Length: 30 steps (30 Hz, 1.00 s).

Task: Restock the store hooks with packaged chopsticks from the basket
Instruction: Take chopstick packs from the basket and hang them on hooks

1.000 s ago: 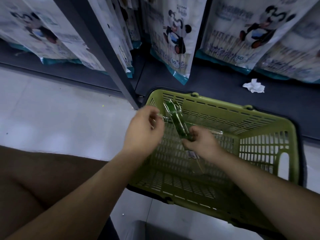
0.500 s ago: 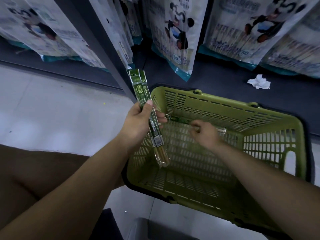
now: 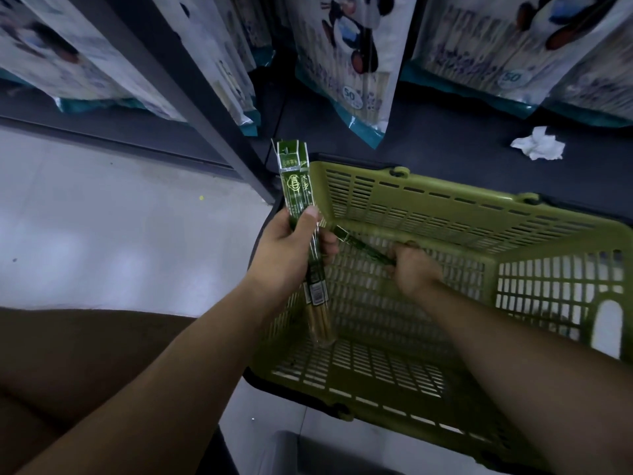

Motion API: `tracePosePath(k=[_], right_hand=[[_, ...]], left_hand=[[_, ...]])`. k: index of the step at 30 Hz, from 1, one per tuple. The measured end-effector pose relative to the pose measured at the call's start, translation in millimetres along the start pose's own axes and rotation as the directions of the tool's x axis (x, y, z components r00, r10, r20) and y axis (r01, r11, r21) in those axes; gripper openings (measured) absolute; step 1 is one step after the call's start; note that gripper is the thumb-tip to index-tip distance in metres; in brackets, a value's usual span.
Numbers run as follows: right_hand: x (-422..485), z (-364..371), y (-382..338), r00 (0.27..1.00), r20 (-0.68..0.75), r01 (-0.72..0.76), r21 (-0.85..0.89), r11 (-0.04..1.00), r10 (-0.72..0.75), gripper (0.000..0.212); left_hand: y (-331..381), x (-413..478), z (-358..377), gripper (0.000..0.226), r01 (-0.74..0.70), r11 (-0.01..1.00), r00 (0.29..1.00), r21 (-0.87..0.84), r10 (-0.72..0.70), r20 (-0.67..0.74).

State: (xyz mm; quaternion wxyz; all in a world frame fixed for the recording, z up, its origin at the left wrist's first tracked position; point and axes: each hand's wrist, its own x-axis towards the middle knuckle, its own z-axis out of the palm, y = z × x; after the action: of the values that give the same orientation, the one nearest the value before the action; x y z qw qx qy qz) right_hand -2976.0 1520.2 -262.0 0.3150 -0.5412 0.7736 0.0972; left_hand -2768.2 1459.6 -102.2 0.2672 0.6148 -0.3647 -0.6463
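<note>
The white bags (image 3: 346, 63) hanging above say "50", the left hand (image 3: 287, 255) squeezes green chopstick packs (image 3: 296, 186) standing up over the corner of the green basket (image 3: 445, 190), and the right hand (image 3: 412, 269) grabs another pack (image 3: 363, 246) down inside the basket.

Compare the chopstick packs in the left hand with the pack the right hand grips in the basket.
The left-hand packs stand nearly upright at the left edge of the basket; the right-hand pack slants low inside it. The left hand seems to hold two together; the right hand one. The left-hand packs show barcodes and sticks; the right-hand pack shows only its green end. Both are green-wrapped and gripped.
</note>
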Motion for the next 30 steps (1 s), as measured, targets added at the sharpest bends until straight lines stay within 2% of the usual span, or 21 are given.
tracePosePath(k=[3,5,7,9,12,16,18,20,23,25,28,30], right_hand=[[-9.6,-11.0,-0.8,0.997,0.043,0.067,0.055,0.996,-0.069,0.009],[-22.6,-24.9,-3.6,0.994,0.023,0.095,0.259,0.961,-0.105,0.014],[-41.4,-46.9,-10.9,0.991,-0.041,0.133,0.5,0.856,-0.13,0.026],[-65.9,-77.1,-21.6,0.982,-0.086,0.184,0.658,0.731,-0.169,0.03],[-105.4,-129.5,-34.0,0.973,-0.113,0.208,0.801,0.561,-0.201,0.02],[-155.3,-191.9,-37.7,0.955,-0.18,0.273,0.845,0.46,-0.235,0.015],[-176.1,-218.3,-35.6,0.947,-0.229,0.309,0.839,0.447,-0.225,0.007],[-193.8,-243.6,-31.7,0.941,-0.28,0.336,0.831,0.443,-0.188,0.012],[-221.1,-282.2,-25.0,0.922,-0.373,0.38,0.834,0.4,-0.099,0.012],[-239.0,-305.0,-19.7,0.901,-0.432,0.414,0.828,0.378,-0.04,0.015],[-266.3,-335.0,-13.0,0.857,-0.514,0.489,0.79,0.371,-0.037,0.017],[-285.9,-357.1,-10.7,0.799,-0.601,0.565,0.73,0.386,-0.033,0.013]], left_hand=[[-0.9,-2.5,1.3,0.022,-0.004,1.0,1.0,0.012,0.004,0.0],[0.9,-6.9,2.4,0.025,-0.001,1.0,1.0,0.0,0.001,0.011],[4.0,-12.3,4.6,0.027,-0.008,1.0,1.0,-0.013,0.008,0.03],[8.2,-19.2,9.0,0.028,-0.019,1.0,0.999,-0.02,0.02,0.042],[18.8,-31.5,23.4,0.033,-0.087,0.994,0.993,0.065,0.082,0.086],[54.8,-53.0,50.6,0.021,-0.258,0.96,0.952,0.11,0.234,0.197],[82.2,-67.4,67.4,0.023,-0.326,0.942,0.922,0.081,0.298,0.247],[111.5,-84.2,84.7,0.027,-0.361,0.932,0.892,0.015,0.341,0.298],[154.3,-108.0,103.9,0.03,-0.423,0.903,0.818,-0.082,0.419,0.395],[181.9,-120.4,111.9,0.02,-0.473,0.876,0.768,-0.095,0.463,0.443],[221.4,-137.8,122.7,0.02,-0.549,0.83,0.697,-0.102,0.521,0.492],[243.3,-149.7,128.6,0.027,-0.61,0.784,0.635,-0.11,0.568,0.523]])
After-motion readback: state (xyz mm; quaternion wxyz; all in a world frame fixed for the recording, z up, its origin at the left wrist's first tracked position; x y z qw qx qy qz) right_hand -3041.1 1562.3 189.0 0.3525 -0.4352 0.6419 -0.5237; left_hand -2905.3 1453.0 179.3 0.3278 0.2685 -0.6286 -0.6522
